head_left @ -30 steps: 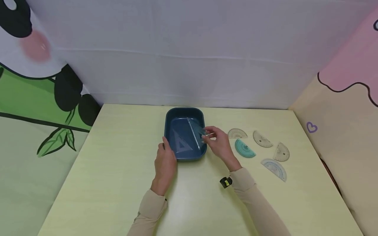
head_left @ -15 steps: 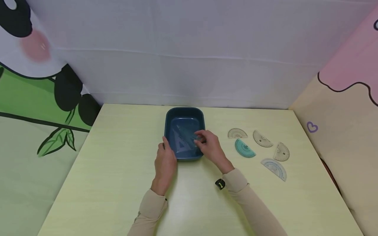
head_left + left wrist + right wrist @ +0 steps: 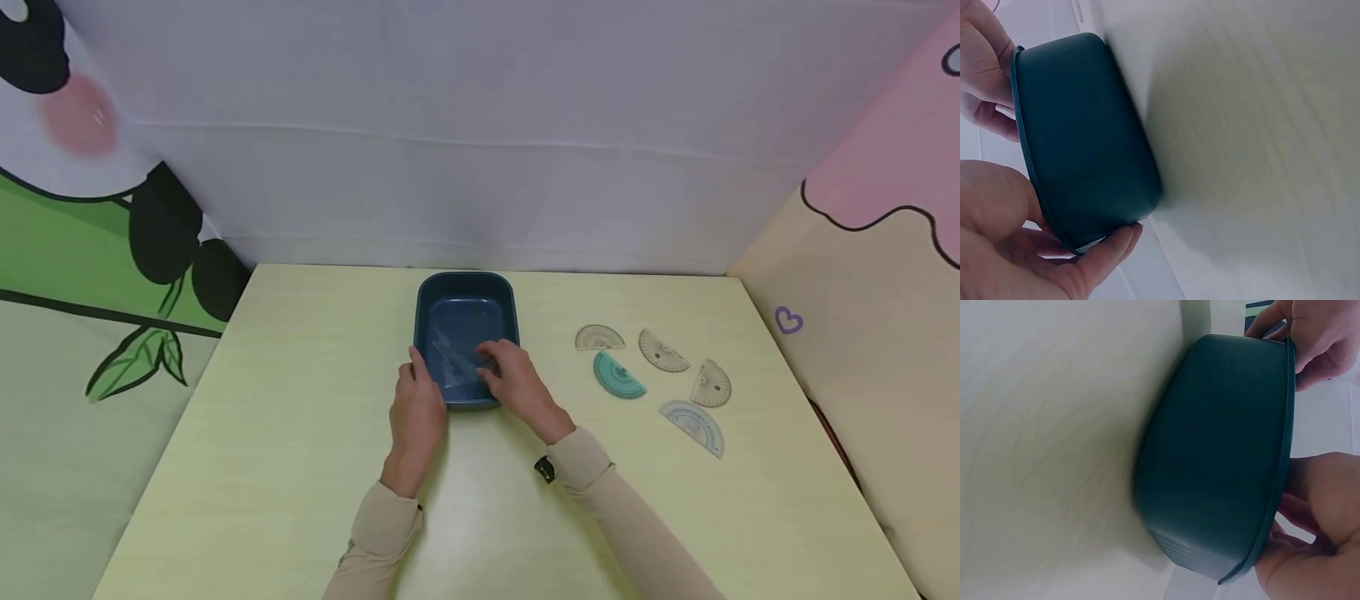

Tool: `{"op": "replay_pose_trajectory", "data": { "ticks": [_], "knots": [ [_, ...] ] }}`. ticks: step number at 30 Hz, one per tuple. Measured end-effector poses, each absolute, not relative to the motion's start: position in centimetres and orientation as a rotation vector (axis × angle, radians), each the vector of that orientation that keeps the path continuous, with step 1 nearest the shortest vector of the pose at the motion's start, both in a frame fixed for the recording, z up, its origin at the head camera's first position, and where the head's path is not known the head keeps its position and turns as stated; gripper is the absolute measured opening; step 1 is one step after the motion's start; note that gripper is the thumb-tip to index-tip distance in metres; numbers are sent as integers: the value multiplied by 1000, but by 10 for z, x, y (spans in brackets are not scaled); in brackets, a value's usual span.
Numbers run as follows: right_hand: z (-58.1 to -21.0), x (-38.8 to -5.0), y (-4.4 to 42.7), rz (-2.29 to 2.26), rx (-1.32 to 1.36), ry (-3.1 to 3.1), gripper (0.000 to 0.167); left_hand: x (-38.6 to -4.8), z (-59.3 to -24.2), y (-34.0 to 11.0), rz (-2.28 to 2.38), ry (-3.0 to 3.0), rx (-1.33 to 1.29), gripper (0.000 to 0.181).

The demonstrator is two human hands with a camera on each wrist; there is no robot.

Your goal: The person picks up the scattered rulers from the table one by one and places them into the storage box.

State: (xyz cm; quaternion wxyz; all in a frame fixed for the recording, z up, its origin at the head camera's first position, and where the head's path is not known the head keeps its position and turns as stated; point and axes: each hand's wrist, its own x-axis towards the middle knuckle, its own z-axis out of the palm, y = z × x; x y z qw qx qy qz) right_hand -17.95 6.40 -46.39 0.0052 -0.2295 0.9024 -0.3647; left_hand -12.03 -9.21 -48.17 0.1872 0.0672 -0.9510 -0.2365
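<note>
A dark blue plastic tray [image 3: 467, 310] stands on the table in the head view. At its left near side my left hand [image 3: 416, 417] grips the rim; in the left wrist view the thumb is at the rim and fingers [image 3: 1113, 253] reach the outer wall. My right hand [image 3: 517, 383] dips over the right near part of the tray, thumb and fingertips pinching a clear set square [image 3: 453, 354] low inside. Another clear set square lies at the bottom, hard to tell apart from it. In the right wrist view the tray wall [image 3: 1216, 444] hides the right fingertips.
Right of the tray lie several half-round protractors: a teal one [image 3: 618, 377], a bluish clear one [image 3: 696, 427] and clear ones, such as the one nearest the back [image 3: 600, 337]. A pale cloth wall [image 3: 480, 192] rises behind the table.
My right hand has moved left and down from the tray's right rim into the tray, bringing the set square lower over the other one. The left hand keeps its grip.
</note>
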Motion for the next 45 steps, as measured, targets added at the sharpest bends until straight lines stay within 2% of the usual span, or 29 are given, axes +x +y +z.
{"op": "replay_pose_trajectory", "data": {
  "ticks": [25, 45],
  "knots": [
    [-466, -177, 52, -1001, -794, 2829, 26, -120, -482, -92, -658, -2686, 205, 59],
    [-463, -181, 46, -745, -720, 2901, 26, -120, -480, -91, -712, -2708, 219, 60]
  ]
}}
